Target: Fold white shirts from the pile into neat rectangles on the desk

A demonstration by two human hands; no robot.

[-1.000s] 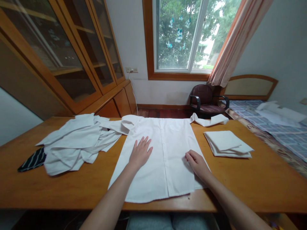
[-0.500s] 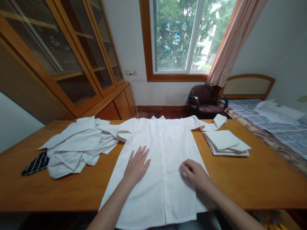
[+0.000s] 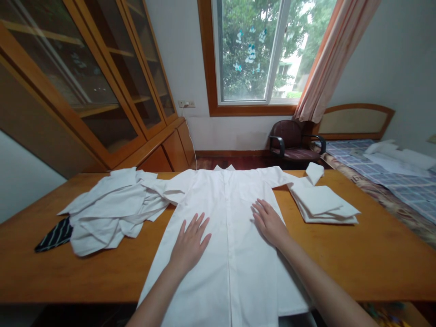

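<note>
A white button-front shirt (image 3: 231,195) lies spread flat on the wooden table (image 3: 374,259), collar at the far edge and its hem hanging over the near edge. My left hand (image 3: 189,243) rests flat on the shirt's left half, fingers spread. My right hand (image 3: 270,223) lies flat on the right half, fingers stretched out. Neither hand holds anything. The shirt's right sleeve runs toward a folded white stack (image 3: 323,204).
A heap of crumpled white garments (image 3: 109,213) lies at the left of the table, with a dark striped cloth (image 3: 54,235) beside it. Behind the table stand a glass-door cabinet (image 3: 85,81), a dark armchair (image 3: 289,141), a window and a bed (image 3: 391,177) at right.
The shirt has slid toward me, its hem now over the near edge. My right hand went from a pinch on the cloth to lying flat, farther up.
</note>
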